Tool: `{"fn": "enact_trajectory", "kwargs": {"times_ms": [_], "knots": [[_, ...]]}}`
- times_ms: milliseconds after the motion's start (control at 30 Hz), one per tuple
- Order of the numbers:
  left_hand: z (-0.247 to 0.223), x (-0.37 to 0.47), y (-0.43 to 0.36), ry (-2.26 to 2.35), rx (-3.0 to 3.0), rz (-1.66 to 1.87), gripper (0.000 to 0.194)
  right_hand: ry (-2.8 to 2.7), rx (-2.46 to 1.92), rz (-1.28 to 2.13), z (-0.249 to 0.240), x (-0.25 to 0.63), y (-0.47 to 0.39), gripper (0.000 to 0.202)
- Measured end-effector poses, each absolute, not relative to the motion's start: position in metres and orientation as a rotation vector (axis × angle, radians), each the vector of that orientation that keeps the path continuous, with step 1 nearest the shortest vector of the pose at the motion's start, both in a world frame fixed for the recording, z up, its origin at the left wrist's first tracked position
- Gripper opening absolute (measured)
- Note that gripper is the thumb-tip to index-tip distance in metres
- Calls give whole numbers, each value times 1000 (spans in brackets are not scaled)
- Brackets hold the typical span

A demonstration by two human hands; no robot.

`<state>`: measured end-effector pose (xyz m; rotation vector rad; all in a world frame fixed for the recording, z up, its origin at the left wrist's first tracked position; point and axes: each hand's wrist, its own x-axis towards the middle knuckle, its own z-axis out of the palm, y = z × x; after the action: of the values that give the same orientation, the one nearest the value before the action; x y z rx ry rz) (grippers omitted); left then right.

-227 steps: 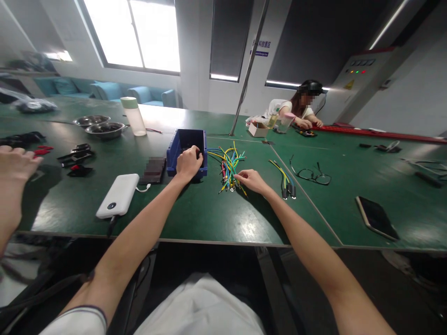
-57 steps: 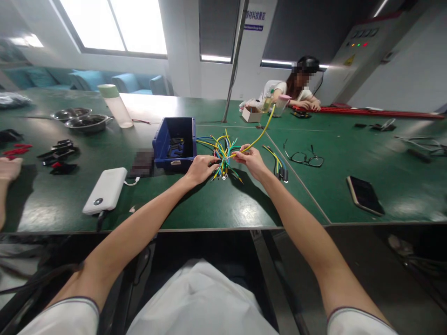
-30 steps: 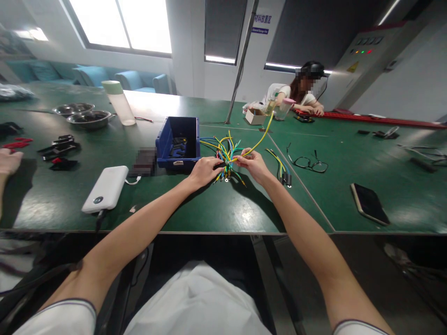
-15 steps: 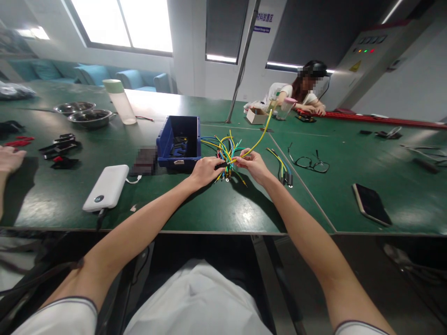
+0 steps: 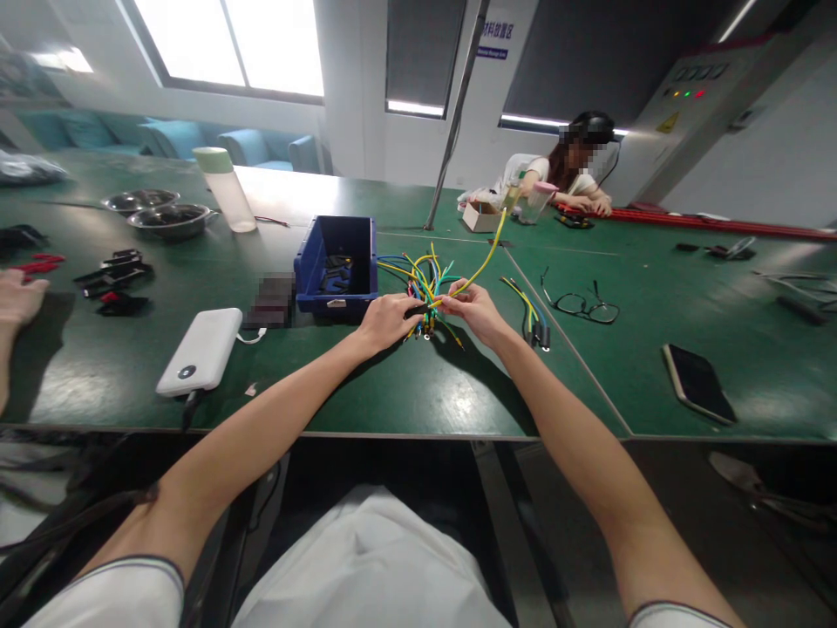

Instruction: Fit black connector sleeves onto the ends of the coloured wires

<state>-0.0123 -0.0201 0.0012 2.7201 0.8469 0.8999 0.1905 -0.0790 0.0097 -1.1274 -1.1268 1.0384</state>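
My right hand (image 5: 475, 307) is closed, pinching a yellow wire (image 5: 489, 254) near its lower end; the rest of the wire arcs up and away. Opposite it, my left hand (image 5: 391, 321) is closed on a small black sleeve (image 5: 417, 310), partly hidden by the fingers. Sleeve and wire end meet between the two hands. Beneath and behind them lies a loose bundle of yellow, blue, green and red wires (image 5: 428, 270), some with metal terminals. A blue bin (image 5: 336, 303) with dark pieces inside stands left of the bundle. Right of my right hand lie several wires with black sleeves (image 5: 540, 334).
On the green table (image 5: 379, 397) are a white power bank (image 5: 201, 351), eyeglasses (image 5: 584, 307), a phone (image 5: 698, 382), a bottle (image 5: 226, 192) and metal bowls (image 5: 171, 221). A metal pole (image 5: 451, 131) rises behind the bundle. Another person's hand (image 5: 19, 298) rests far left; a co-worker (image 5: 575, 166) sits across.
Both hands keep their grip in almost the same place. The yellow wire's free end has dipped slightly to the left, and its held end appears closer against the black sleeve.
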Motion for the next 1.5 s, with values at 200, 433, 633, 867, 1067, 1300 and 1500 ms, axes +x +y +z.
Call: {"fn": "enact_trajectory", "kwargs": {"times_ms": [200,433,633,867,1067,1300,1500], "knots": [[2,-13,-21,839,2708,915,27,-1103,-1124,1060,10,191,-79,43],[2,-12,-21,813,2676,945,26,-1084,-1109,1082,11,190,-79,45],[1,-11,-21,794,2668,922,26,-1068,-1136,1107,11,190,-79,45],[0,-10,-20,793,2665,933,26,-992,-1094,1176,11,187,-79,45],[0,-11,-19,792,2684,911,26,-935,-1070,1205,16,184,-81,40],[-3,-12,-17,783,2676,928,26,-935,-1074,1211,10,187,-77,34],[-3,-12,-17,773,2684,951,26,-989,-1117,1120,8,190,-76,37]]}}
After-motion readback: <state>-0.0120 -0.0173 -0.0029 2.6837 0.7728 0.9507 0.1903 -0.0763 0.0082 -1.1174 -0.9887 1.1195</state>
